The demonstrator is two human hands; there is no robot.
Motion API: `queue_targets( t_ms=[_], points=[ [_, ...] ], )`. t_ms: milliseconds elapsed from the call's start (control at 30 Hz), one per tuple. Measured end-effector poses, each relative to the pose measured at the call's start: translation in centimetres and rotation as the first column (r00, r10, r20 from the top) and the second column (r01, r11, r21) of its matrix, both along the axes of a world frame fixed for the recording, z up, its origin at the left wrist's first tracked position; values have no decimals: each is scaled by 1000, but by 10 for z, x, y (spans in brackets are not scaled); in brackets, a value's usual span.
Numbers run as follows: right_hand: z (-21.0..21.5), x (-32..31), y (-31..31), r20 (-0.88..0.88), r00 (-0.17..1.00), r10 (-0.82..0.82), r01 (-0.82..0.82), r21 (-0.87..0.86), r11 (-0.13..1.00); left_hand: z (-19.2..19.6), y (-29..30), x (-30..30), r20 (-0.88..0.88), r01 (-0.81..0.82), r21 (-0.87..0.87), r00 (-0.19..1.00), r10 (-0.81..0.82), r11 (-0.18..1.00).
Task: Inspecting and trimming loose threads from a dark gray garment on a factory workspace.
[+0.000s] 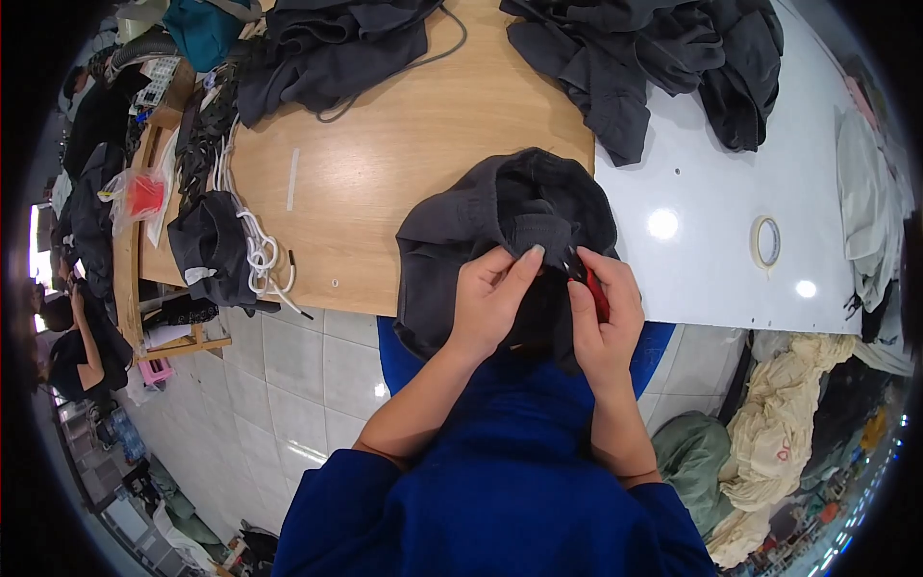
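A person in a blue top works over a dark grey garment (461, 231) bunched at the near edge of a wooden table (385, 144), just where the wood meets a white table (692, 250) to the right. The left hand (488, 298) pinches a fold of the garment's ribbed hem, fingers pressed together on the cloth w/ the index finger stretched out along it. The right hand (604, 313) is closed around a small red tool (597, 293), its dark tip touching the fabric just beside the left fingertip; exact kind of tool can't be told. Garment hangs partly off the table edge toward the person's lap. Far side: more dark grey garments (327, 48) heaped at far left & another pile (663, 58) at far right. Left of the hands, well apart, lies a smaller dark piece w/ white drawcords (258, 255). A roll of tape (765, 240) sits on the white table, right of the hands. Pale cloth bundles (779, 423) lie on the floor, near right.
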State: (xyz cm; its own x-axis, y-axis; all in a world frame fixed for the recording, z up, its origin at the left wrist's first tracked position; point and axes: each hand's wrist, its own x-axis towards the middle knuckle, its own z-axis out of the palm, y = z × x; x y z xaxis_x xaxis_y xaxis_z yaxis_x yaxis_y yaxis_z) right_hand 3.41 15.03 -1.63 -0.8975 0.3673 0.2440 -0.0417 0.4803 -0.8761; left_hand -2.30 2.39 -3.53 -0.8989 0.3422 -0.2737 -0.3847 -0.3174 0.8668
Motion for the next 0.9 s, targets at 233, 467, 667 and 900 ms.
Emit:
queue_targets(
  t_ms=[233,467,667,900],
  points=[
    [6,-1,0,-145,988,-51,73,150,986,2,0,5,-142,-1,-49,990,-6,999],
    [4,-1,-1,-209,977,-45,88,201,976,1,-1,6,-215,-4,-103,976,-18,995],
    [2,1,-1,-208,977,-37,83,215,973,3,-2,7,-219,3,-104,975,-26,995],
    [-3,3,0,-15,1000,4,-6,-155,988,-8,-5,5,384,-151,424,923,-27,893]
  ],
)
